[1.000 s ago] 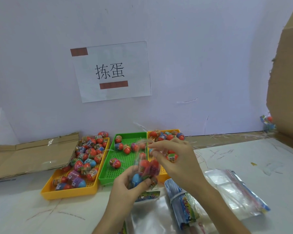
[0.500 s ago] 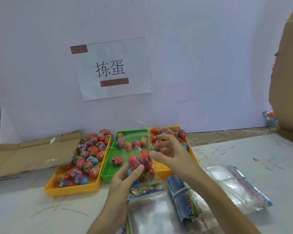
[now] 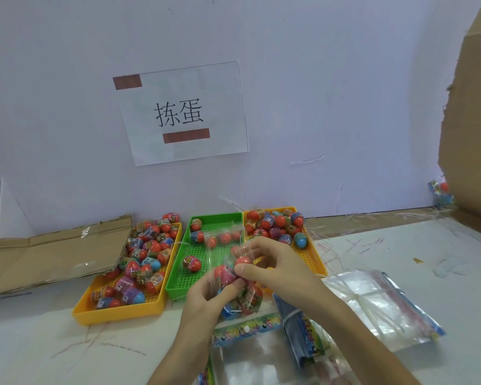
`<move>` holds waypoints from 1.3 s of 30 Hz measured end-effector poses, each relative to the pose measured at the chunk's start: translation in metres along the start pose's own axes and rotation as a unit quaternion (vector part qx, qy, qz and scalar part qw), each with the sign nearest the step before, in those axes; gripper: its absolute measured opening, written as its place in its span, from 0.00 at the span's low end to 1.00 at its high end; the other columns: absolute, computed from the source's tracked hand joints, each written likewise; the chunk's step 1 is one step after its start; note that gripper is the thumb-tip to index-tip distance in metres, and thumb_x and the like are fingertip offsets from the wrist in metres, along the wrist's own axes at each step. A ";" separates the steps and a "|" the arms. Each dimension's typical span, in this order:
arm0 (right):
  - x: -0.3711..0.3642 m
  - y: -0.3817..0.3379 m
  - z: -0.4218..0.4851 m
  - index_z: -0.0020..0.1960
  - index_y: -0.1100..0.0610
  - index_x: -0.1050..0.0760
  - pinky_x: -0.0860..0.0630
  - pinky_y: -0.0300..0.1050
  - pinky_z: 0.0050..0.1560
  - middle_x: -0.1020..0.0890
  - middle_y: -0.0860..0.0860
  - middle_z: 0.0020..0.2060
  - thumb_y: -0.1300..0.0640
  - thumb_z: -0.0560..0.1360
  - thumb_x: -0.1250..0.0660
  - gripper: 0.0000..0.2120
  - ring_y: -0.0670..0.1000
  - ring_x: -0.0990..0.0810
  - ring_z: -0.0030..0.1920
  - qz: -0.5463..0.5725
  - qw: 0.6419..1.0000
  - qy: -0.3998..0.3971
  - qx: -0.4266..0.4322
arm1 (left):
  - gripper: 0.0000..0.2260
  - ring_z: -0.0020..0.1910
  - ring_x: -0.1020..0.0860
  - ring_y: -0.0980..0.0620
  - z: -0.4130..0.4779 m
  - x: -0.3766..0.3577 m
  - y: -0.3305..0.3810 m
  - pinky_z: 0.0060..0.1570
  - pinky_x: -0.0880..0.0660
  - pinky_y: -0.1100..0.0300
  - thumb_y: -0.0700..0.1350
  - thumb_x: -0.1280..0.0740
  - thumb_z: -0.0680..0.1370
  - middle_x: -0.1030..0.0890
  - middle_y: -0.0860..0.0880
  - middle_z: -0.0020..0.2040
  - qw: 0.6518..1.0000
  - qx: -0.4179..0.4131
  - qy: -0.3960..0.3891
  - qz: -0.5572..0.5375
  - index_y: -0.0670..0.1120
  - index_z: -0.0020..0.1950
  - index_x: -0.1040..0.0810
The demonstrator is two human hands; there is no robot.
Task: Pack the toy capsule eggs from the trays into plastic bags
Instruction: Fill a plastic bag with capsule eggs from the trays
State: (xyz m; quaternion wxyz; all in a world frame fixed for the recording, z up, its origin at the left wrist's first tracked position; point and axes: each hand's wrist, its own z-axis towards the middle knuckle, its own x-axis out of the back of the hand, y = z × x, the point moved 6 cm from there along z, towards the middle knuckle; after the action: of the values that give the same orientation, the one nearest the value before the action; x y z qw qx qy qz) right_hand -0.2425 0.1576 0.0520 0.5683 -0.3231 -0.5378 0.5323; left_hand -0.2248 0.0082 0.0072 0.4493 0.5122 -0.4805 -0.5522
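A clear plastic bag (image 3: 240, 297) with several red and blue capsule eggs inside is held up between both hands, in front of the trays. My left hand (image 3: 206, 301) grips the bag from below and the left. My right hand (image 3: 275, 269) pinches the bag's upper part, its fingers curled at the opening. Behind stand a yellow tray (image 3: 117, 312) heaped with eggs at left, a green tray (image 3: 178, 284) with a few eggs in the middle, and another yellow tray (image 3: 315, 259) with several eggs at right.
Empty clear bags (image 3: 372, 301) lie stacked to the right, and a banded bundle of printed header cards (image 3: 303, 332) lies below my hands. Flattened cardboard (image 3: 45, 251) lies at left; a cardboard box (image 3: 472, 120) rises at right. A paper sign (image 3: 182, 113) hangs on the wall.
The bag of eggs has sunk a little toward the table, and my right hand has shifted along the bag's top. The trays have not moved.
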 end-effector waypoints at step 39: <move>0.013 -0.001 -0.002 0.40 0.50 0.19 0.18 0.42 0.42 0.15 0.49 0.37 0.55 0.76 0.26 0.06 0.49 0.16 0.41 0.070 0.993 0.094 -0.007 | 0.13 0.50 0.14 0.47 -0.003 0.000 0.004 0.46 0.17 0.55 0.56 0.25 0.66 0.13 0.47 0.50 0.998 -0.050 0.029 -0.028 0.59 0.50 0.15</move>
State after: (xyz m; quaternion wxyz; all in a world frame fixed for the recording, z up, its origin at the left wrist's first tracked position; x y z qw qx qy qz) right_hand -0.2424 0.1703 0.0566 0.5755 -0.4129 -0.4614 0.5343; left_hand -0.2220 0.0074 0.0115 0.4722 0.5180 -0.4242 -0.5733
